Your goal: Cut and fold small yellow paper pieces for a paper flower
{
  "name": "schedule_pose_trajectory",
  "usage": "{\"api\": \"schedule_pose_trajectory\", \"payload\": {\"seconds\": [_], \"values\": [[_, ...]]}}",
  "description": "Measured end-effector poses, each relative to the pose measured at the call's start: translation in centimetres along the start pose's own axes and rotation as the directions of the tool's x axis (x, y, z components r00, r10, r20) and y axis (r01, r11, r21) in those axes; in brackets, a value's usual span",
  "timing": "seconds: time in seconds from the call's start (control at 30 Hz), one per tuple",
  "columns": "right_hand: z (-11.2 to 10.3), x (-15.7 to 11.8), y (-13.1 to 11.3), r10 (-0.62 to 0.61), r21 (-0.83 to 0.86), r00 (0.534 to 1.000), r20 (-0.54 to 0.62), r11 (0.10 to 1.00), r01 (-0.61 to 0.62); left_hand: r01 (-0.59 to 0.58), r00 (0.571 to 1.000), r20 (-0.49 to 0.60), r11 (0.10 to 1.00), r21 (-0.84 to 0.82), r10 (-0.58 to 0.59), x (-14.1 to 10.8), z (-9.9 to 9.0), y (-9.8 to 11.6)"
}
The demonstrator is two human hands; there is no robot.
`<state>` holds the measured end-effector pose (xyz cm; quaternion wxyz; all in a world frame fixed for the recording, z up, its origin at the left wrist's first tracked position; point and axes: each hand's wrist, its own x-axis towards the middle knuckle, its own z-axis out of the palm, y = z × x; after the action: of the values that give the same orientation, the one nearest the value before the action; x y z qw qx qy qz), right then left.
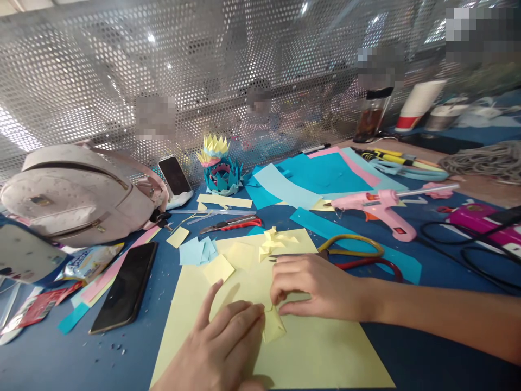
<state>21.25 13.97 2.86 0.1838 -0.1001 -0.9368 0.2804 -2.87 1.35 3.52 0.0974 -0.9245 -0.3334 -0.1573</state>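
A small pale-yellow folded paper (273, 326) lies on a large yellow sheet (321, 353) in front of me. My left hand (228, 336) is palm down with fingers stretched, its fingertips against the paper's left edge and its little finger raised apart. My right hand (305, 285) pinches the paper's upper edge between thumb and fingers. Just beyond the right hand lie scissors (354, 252) with one yellow and one red handle. Yellow folded paper pieces (277, 241) sit at the sheet's far edge, near yellow squares (220, 268) and blue squares (197, 251).
A pink glue gun (378, 206) lies at right, its cable trailing. Behind are a red utility knife (232, 224), a folded-paper ornament (222, 171) and blue paper sheets (317, 171). At left are a black phone (126, 288) and a pale backpack (81, 190); a perforated metal screen (195, 65) stands behind.
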Motion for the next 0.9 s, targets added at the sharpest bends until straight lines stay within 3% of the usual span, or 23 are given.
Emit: {"api": "schedule_pose_trajectory", "payload": {"seconds": [0.2,0.37,0.5,0.63,0.73,0.9], "values": [[0.0,-0.1,-0.1,-0.02,-0.007,1.0,0.005,1.0,0.02,0.031,0.999,-0.039,0.997,-0.072,-0.034,-0.7,1.4,-0.1],[0.3,0.0,-0.3,-0.003,0.042,1.0,-0.002,0.999,0.003,0.001,0.995,0.099,0.998,-0.064,0.005,-1.2,1.7,-0.3],[0.9,-0.1,-0.8,0.009,-0.011,1.0,-0.023,1.0,-0.009,0.005,0.997,0.075,0.998,-0.056,-0.001,-1.0,1.5,-0.2],[1.6,-0.3,-1.2,0.062,-0.117,0.993,-0.096,0.99,-0.073,0.042,0.999,-0.025,0.997,-0.069,-0.044,-0.7,1.2,0.1],[1.9,-0.4,-1.3,0.091,-0.136,0.988,-0.128,0.985,-0.108,-0.005,0.999,-0.042,0.999,-0.053,0.003,-0.4,1.0,0.4],[1.6,-0.4,-1.3,0.028,-0.043,0.999,-0.042,0.999,-0.03,-0.053,0.999,0.01,0.997,-0.054,0.053,-0.4,1.3,0.3]]}}
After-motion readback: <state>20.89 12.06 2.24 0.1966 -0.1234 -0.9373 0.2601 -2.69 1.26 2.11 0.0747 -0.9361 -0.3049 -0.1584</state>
